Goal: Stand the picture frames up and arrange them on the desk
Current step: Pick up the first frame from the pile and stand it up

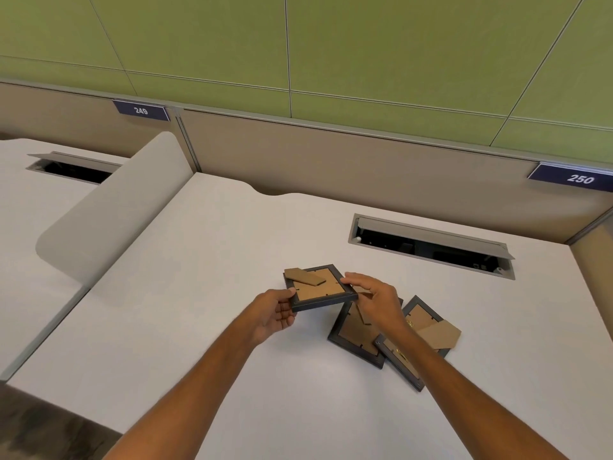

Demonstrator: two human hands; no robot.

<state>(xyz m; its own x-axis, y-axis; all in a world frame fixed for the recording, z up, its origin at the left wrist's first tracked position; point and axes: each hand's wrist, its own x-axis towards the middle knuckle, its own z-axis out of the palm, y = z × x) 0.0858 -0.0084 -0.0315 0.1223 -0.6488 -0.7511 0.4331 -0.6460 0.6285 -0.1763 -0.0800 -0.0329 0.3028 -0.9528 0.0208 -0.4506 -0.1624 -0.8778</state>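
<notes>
A small dark picture frame (320,288) is held back side up above the white desk (232,260), its brown cardboard stand folded partly out at the top left. My left hand (277,312) grips its near left corner. My right hand (373,300) holds its right edge with the fingertips. Two more dark frames lie face down on the desk under and right of my right hand: one (356,338) partly hidden by my hand, the other (421,340) overlapping it, with its brown stand flap sticking out to the right.
An open cable tray slot (431,245) is set into the desk behind the frames. A beige partition (331,157) with the number tags 249 and 250 closes the back. A rounded divider panel (112,207) separates the neighbouring desk on the left.
</notes>
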